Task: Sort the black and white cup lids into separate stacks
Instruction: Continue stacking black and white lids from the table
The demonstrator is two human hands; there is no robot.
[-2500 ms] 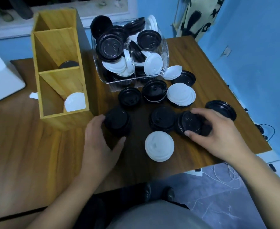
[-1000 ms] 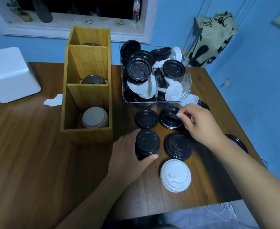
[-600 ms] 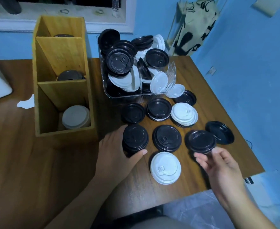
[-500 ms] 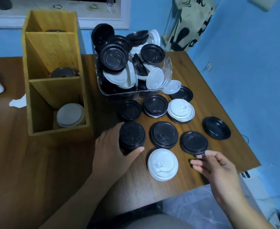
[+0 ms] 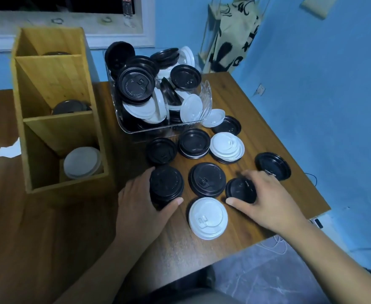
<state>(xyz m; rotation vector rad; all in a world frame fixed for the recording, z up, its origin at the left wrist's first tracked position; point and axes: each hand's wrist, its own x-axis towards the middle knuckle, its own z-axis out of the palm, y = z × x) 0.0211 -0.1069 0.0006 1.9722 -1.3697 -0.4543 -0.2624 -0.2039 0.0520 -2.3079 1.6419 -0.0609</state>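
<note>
My left hand [image 5: 139, 207] grips a stack of black lids [image 5: 166, 183] standing on the table, thumb in front and fingers behind. My right hand [image 5: 265, 200] holds a single black lid [image 5: 240, 190] by its rim, just right of another black lid [image 5: 207, 179] lying flat. A white lid [image 5: 208, 218] lies between my hands near the front edge. More black lids [image 5: 194, 143], a small white pile [image 5: 226, 147] and an upturned black lid [image 5: 272, 165] lie further back.
A clear tub [image 5: 136, 128] heaped with mixed black and white lids stands behind. A wooden divided box [image 5: 55, 119] on the left holds white lids [image 5: 82, 162] in front and dark lids [image 5: 70, 106] in the middle. The table edge [image 5: 311, 213] runs close on the right.
My right hand came in from the table's front edge and took hold of the black lid on the right. My left hand stayed on the black stack.
</note>
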